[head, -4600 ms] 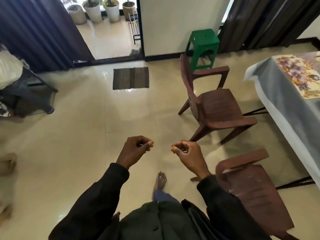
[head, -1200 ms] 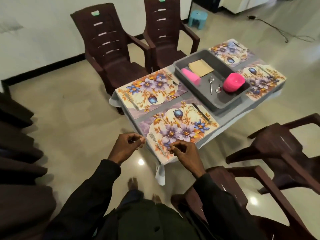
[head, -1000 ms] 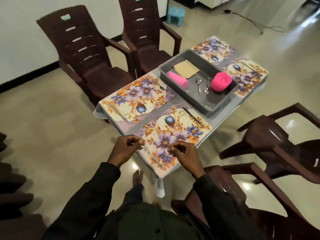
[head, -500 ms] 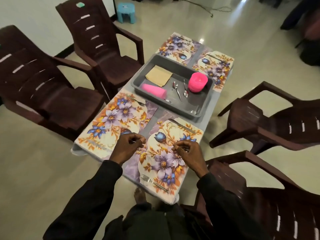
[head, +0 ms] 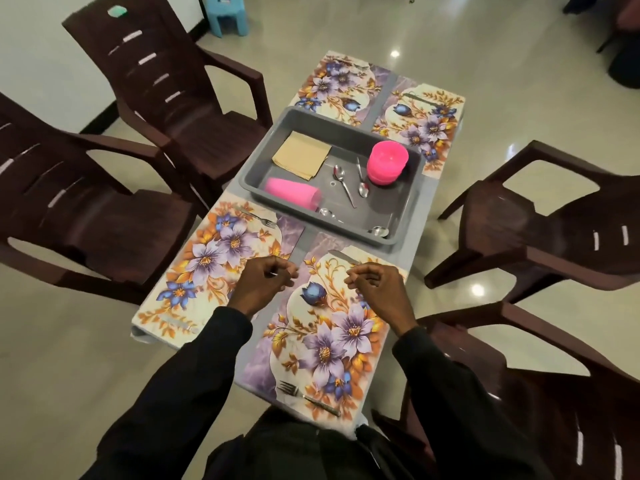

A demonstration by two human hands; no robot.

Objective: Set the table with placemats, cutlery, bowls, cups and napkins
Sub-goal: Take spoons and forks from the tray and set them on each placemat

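Note:
Four flowered placemats lie on the small table; the nearest one (head: 329, 341) carries a fork (head: 308, 398) at its near end and a knife (head: 343, 258) at its far end. The mat to its left (head: 214, 265) also holds a fork (head: 258, 216). A grey tray (head: 412, 202) holds tan napkins (head: 301, 154), a pink cup (head: 291, 194) on its side, stacked pink bowls (head: 386, 162) and several spoons (head: 343, 183). My left hand (head: 263, 285) and right hand (head: 377, 292) hover over the near mats with curled fingers. A small pale sliver shows in the left hand's pinch.
Dark brown plastic chairs stand on both sides: two on the left (head: 166, 109), one on the right (head: 554, 230), one right beside me (head: 536, 393). A blue stool (head: 228, 12) sits on the floor beyond. Two more mats (head: 336, 84) lie past the tray.
The view swung from the open floor round to the table and closed in on it. Both hands kept their curled pose and now hang over the near placemats.

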